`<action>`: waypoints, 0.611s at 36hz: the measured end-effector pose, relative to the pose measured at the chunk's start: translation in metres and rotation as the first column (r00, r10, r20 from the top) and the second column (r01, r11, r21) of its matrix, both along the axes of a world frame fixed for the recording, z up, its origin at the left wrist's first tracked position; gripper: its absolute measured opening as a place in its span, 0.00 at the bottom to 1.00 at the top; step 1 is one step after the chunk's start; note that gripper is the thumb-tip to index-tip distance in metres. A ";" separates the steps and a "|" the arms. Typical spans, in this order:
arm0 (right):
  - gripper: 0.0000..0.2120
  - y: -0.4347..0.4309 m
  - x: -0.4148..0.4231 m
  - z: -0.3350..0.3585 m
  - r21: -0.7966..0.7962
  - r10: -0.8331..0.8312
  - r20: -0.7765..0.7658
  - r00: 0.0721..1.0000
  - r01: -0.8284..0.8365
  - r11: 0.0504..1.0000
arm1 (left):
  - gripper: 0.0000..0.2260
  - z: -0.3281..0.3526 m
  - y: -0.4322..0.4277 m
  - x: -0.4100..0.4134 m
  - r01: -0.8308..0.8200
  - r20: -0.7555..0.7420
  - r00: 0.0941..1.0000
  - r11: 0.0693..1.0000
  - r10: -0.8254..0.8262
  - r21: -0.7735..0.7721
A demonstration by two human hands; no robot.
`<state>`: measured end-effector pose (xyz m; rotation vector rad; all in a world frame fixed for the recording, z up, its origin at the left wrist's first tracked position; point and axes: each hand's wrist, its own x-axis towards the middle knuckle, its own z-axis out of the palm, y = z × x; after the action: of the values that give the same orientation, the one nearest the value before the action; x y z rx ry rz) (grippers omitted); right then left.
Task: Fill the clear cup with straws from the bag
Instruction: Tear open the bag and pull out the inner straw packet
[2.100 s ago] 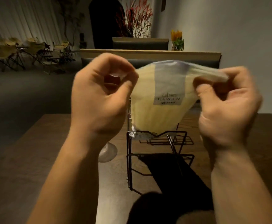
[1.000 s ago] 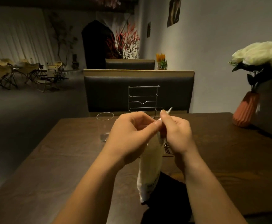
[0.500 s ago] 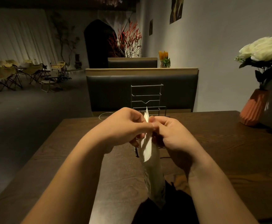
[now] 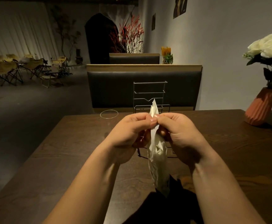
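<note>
Item under inspection: the bag (image 4: 157,152), a pale, translucent plastic pouch, crumpled and seen nearly edge-on. It hangs in the air over the near half of the desk (image 4: 67,159). One pointed corner stands up above the fingers, and the long body falls toward 6 o'clock, its lower end reaching the near desk edge. The filling reads as pale cream; single straws cannot be told apart. The left hand (image 4: 130,131) and the right hand (image 4: 179,131) are raised side by side, knuckles almost touching, forearms converging from the lower corners of the view. Each hand is clamped on the bag's upper part, thumb tip against forefinger, with the plastic pinched between them. The remaining fingers are curled in below. The clear cup (image 4: 109,117) stands upright on the desk at 10 o'clock from the hands, near the far edge and apart from them; only its rim shows plainly. A wire rack (image 4: 149,92) stands at 12 o'clock, directly behind the hands, its foot partly hidden by them. A terracotta vase (image 4: 259,107) of white flowers (image 4: 269,44) sits at 2 o'clock, on the desk's right end.
</note>
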<state>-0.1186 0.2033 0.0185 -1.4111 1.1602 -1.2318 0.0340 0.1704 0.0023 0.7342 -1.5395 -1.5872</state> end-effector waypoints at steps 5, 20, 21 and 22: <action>0.11 0.000 -0.010 0.000 0.010 0.020 0.033 0.999 -0.021 1.000 | 0.07 -0.003 0.000 -0.007 0.061 -0.065 0.996 0.998 -0.060 0.007; 0.13 0.001 -0.024 -0.007 0.084 -0.005 0.199 0.980 -0.012 0.996 | 0.08 0.001 0.006 -0.020 -0.077 -0.033 0.996 0.996 0.079 0.051; 0.14 0.002 -0.022 -0.006 0.075 -0.014 0.149 0.989 0.002 0.997 | 0.08 0.005 0.004 -0.017 -0.090 0.052 0.995 0.996 0.089 0.006; 0.14 0.002 -0.021 -0.005 0.058 -0.025 0.108 0.994 0.019 0.998 | 0.09 0.008 0.003 -0.014 -0.088 0.127 0.988 0.995 0.092 -0.037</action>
<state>-0.1397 0.2055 0.0133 -1.2763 1.1295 -1.2656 0.0201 0.1735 0.0098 0.8914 -1.5958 -1.4710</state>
